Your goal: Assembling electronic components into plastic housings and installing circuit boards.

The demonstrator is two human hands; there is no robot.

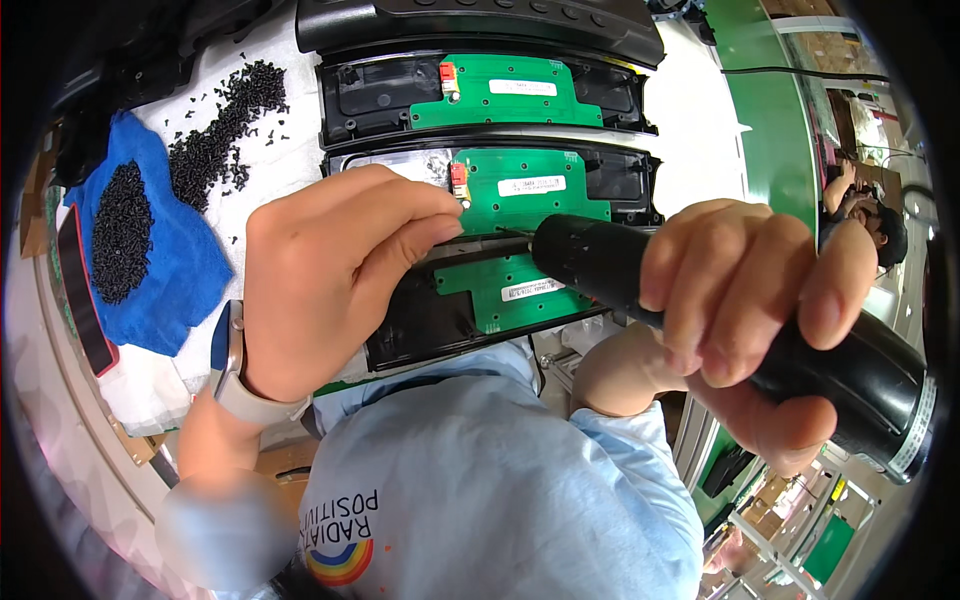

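Observation:
My right hand (760, 290) is wrapped round a black electric screwdriver (590, 258), held at a slant. Its thin bit reaches the lower edge of a green circuit board (490, 205), which lies in a black plastic housing (622, 185). Over the left end of that housing hovers my left hand (335, 255), thumb and forefinger pinched together close to the board. Whatever sits between those fingertips is hidden. Nearer to me, partly under my hands, a second green circuit board (495, 290) rests in a similar housing.
Beyond lie another housing with a circuit board (480, 108) and a curved black cover (480, 25). At left, black screws (122, 230) are heaped on a blue cloth (195, 270), with loose screws (215, 150) scattered beside it. Another person (865, 215) is at far right.

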